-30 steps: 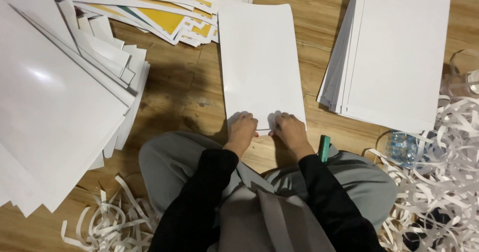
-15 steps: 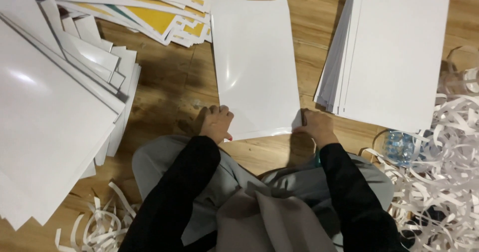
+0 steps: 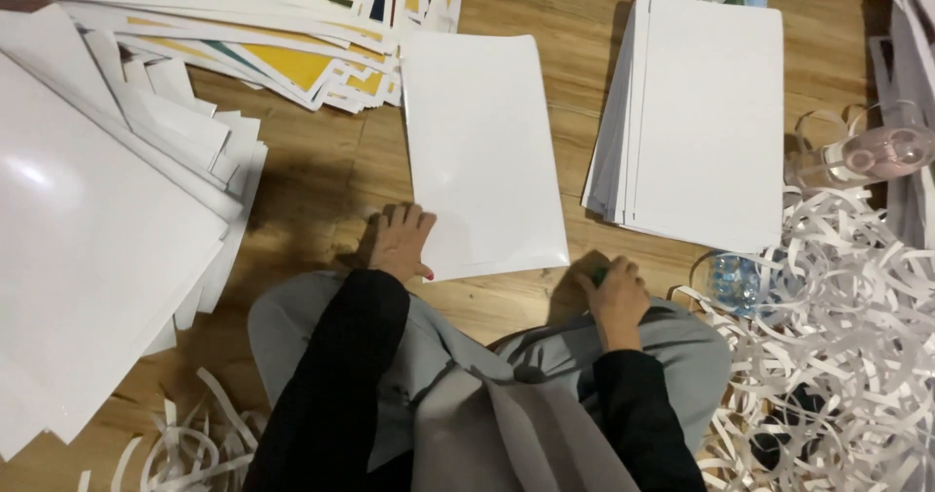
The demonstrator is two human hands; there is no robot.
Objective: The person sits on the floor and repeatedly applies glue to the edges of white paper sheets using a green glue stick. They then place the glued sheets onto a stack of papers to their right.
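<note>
Left hand (image 3: pixel 401 243): palm down, fingers spread and pointing away from the body, flat against the surface, nothing gripped. Red polish shows on the thumbnail. Left forearm in a black sleeve runs from lower centre up to the wrist, elbow bent, crossing over the left knee.

Right hand (image 3: pixel 614 292): loosely curled, knuckles up, fingers folded inward around something small and green; the grip itself is hidden under the fingers. Right forearm, also in a black sleeve, rises from the lower right, wrist nearly straight.

Hands well apart, left further forward than right. Both knees, in grey trousers, spread beneath the arms.
</note>
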